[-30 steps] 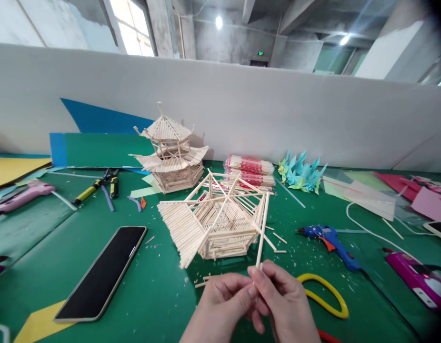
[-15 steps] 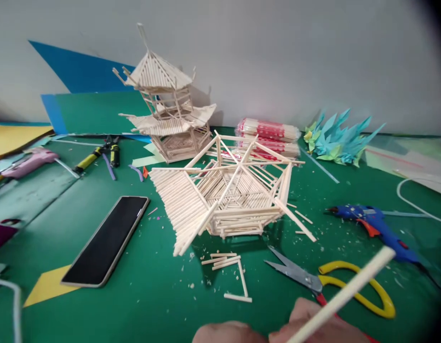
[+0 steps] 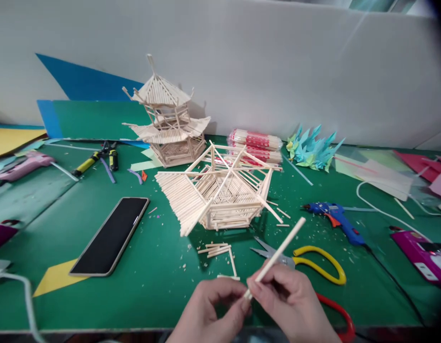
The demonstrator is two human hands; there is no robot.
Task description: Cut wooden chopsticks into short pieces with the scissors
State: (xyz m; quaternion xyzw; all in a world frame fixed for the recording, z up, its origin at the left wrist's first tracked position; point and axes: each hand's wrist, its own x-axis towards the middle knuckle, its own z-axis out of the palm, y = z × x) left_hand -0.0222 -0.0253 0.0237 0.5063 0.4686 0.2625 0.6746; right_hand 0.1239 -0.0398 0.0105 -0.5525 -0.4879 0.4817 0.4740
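Both hands meet at the front edge of the table around one thin wooden stick point(image 3: 283, 247). My right hand point(image 3: 290, 295) pinches it between thumb and fingers, its long end tilted up to the right. At the stick's lower end, my left hand point(image 3: 215, 305) pinches with thumb and fingertips. Ahead stands a six-sided wooden-stick frame point(image 3: 227, 214), with one roof panel covered in sticks at its left side. Several short cut sticks point(image 3: 215, 250) lie in front of it. Scissors point(image 3: 318, 267) with a yellow and a red handle lie partly hidden behind my right hand.
A stick pagoda point(image 3: 170, 128) stands behind, beside bagged sticks point(image 3: 254, 145) and folded blue paper point(image 3: 313, 147). A blue glue gun point(image 3: 336, 216) with a cord lies right. On the left are a phone point(image 3: 111, 236), pliers point(image 3: 95, 159) and a pink glue gun point(image 3: 25, 166).
The view has tilted up and shifted to the right. My hands have come further into view, with the stick still held and now nearer the middle.
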